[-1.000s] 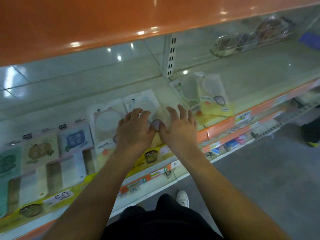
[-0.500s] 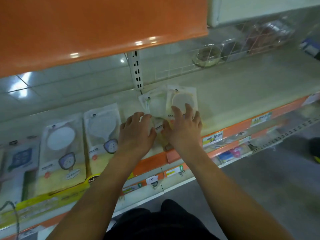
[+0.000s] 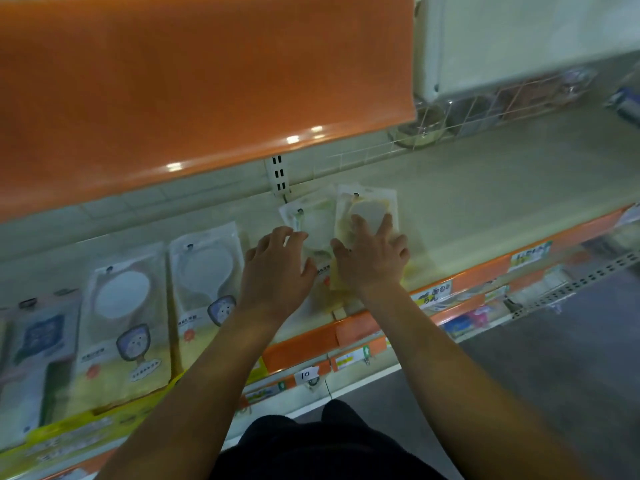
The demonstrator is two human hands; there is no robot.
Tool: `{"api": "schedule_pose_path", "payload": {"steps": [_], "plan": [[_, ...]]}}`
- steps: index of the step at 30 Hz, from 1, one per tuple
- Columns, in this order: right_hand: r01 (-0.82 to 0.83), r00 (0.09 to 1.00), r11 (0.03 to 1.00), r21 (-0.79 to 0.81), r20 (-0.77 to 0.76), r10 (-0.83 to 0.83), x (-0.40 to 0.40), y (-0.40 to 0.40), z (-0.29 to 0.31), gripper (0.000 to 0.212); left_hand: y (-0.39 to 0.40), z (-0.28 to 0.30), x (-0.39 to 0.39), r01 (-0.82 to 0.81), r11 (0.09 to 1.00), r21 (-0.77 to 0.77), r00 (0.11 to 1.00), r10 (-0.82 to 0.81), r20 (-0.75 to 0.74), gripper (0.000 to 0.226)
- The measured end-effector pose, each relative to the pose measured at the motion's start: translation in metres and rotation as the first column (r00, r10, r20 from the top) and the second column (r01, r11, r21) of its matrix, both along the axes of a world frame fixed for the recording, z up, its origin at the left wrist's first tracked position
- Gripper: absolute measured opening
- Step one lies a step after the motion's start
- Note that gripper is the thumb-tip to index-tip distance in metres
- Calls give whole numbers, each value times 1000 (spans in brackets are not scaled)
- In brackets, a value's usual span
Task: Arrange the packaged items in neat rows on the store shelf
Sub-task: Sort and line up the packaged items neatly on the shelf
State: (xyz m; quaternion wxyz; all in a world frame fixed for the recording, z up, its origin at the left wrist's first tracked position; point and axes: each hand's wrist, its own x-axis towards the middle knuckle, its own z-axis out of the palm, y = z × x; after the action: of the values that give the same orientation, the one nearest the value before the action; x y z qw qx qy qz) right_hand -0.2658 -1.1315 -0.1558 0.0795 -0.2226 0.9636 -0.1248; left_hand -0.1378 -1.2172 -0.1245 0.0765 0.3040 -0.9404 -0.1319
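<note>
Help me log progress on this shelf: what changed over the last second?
The right hand slid up onto the yellowish packet, fingers spread flat on it. The left hand lifted its fingers toward the white packet beside it. Both packets stayed overlapped, and the two mirror packets to the left lie flat as before.

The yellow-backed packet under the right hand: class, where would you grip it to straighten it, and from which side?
The yellow-backed packet lies flat, overlapping its neighbour packet. Probably pinch its bare right long edge, coming from the open shelf on the right; the right hand presses flat on top.
</note>
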Motion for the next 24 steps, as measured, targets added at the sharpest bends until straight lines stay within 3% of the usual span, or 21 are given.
{"api": "schedule_pose_path", "payload": {"steps": [11, 24], "plan": [[-57, 998, 998, 17, -9, 57, -5, 1, -4, 50, -2, -2, -4, 29, 1000, 2, 999, -29, -14, 44], [-112, 992, 984, -142, -72, 103, -3, 29, -6, 40, 10, -2, -2, -54, 998, 18, 997, 53, 48, 46]]}}
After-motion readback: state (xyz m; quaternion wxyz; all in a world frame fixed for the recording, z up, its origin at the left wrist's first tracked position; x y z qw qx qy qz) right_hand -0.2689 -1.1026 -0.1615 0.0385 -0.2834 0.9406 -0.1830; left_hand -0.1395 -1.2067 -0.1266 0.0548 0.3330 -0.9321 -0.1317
